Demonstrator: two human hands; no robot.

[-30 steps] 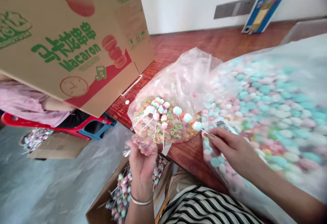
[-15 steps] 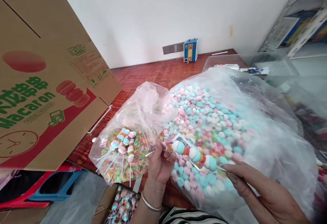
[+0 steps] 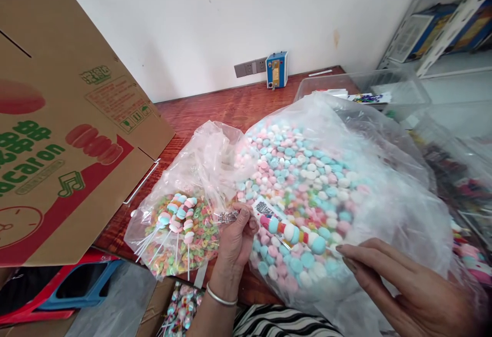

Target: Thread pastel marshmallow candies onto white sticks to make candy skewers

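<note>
A marshmallow candy skewer (image 3: 290, 233) with white, blue and red pieces lies slanted over a big clear bag of marshmallows (image 3: 300, 157). My right hand (image 3: 400, 280) pinches its white stick at the lower right end. At the skewer's upper left end, my left hand (image 3: 234, 239) has its fingers closed on a crinkled clear wrapper (image 3: 226, 217) with dark print. A label with a black square code (image 3: 265, 207) shows behind the skewer. Several finished skewers (image 3: 180, 214) rest on a bag of ring gummies (image 3: 207, 250), left of my left hand.
A tall cardboard carton (image 3: 77, 121) stands at the left. Clear plastic bins (image 3: 407, 83) sit at the right. Near the wall are a blue box (image 3: 277, 70) and sockets (image 3: 249, 67). More wrapped skewers (image 3: 180, 309) fill a box below the table edge.
The whole view has shifted slightly, with the scene moving left. My hands are a little farther apart. The wrapper end at my left fingers shows more plainly.
</note>
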